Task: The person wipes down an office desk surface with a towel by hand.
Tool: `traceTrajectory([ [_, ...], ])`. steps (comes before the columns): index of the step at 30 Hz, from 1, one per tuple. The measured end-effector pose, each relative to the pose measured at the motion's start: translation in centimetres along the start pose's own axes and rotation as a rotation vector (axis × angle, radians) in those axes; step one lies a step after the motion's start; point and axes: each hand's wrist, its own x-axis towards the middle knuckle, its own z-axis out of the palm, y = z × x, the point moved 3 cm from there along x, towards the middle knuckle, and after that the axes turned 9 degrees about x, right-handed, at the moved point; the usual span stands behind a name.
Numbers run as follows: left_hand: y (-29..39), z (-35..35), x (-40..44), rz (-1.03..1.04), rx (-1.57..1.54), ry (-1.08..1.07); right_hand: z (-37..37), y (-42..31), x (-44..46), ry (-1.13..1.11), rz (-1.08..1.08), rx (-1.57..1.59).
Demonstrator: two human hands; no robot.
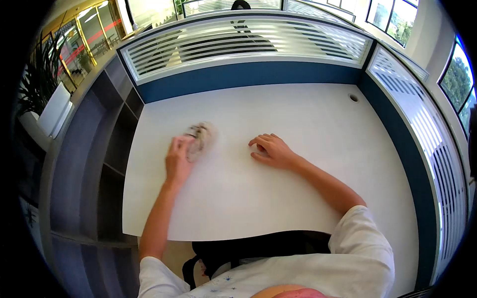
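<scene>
My left hand (181,153) is closed on a small beige thing with dark markings (199,140). Motion smears that thing, so I cannot make out its kind; it is at or just above the left part of the white desk (238,198). To the right, my right hand (268,150) is over the desk's middle with its fingers loosely bent and the thumb apart from them. Nothing shows in its grasp.
Blue panels with slatted glass (248,44) border the desk at the back and right. A round cable hole (353,98) is near the back right corner. Dark open shelves (89,164) stand along the left, with a potted plant (37,89) beyond them.
</scene>
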Motion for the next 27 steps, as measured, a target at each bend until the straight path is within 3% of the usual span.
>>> traceTrajectory([
  [2, -2.9, -0.7, 0.7, -0.176, 0.036, 0.022, 0.1, -0.1, -0.1, 0.016, 0.002, 0.017],
  [7, -2.4, -0.3, 0.1, -0.177, -0.075, 0.021, 0.4, 0.2, 0.3, -0.002, 0.029, 0.003],
  [11, 5.6, 0.6, -2.0, 0.084, -0.407, -0.171, 0.4, 0.2, 0.7, -0.031, 0.06, -0.008],
  [12, 7.6, 0.6, -2.5, 0.216, -0.421, -0.242, 0.5, 0.4, 0.7, 0.012, -0.042, -0.015],
  [14, 10.5, -0.4, -3.0, 0.427, -0.328, -0.147, 0.9, 1.4, 0.3, 0.09, -0.243, -0.037],
  [17, 8.7, 0.0, -2.5, 0.299, -0.369, -0.21, 0.7, 0.9, 0.1, 0.103, -0.244, -0.048],
  [21, 5.2, 0.6, -0.8, 0.366, 0.025, 0.137, 0.4, 0.0, 0.3, -0.014, 0.023, 0.014],
  [25, -2.9, 0.4, 0.7, 0.239, 0.562, 0.147, 0.3, -0.3, 0.3, -0.031, 0.042, 0.007],
  [27, -4.3, -0.5, 0.9, 0.155, 0.531, 0.151, 0.4, 0.2, 0.3, -0.026, 0.039, 0.007],
])
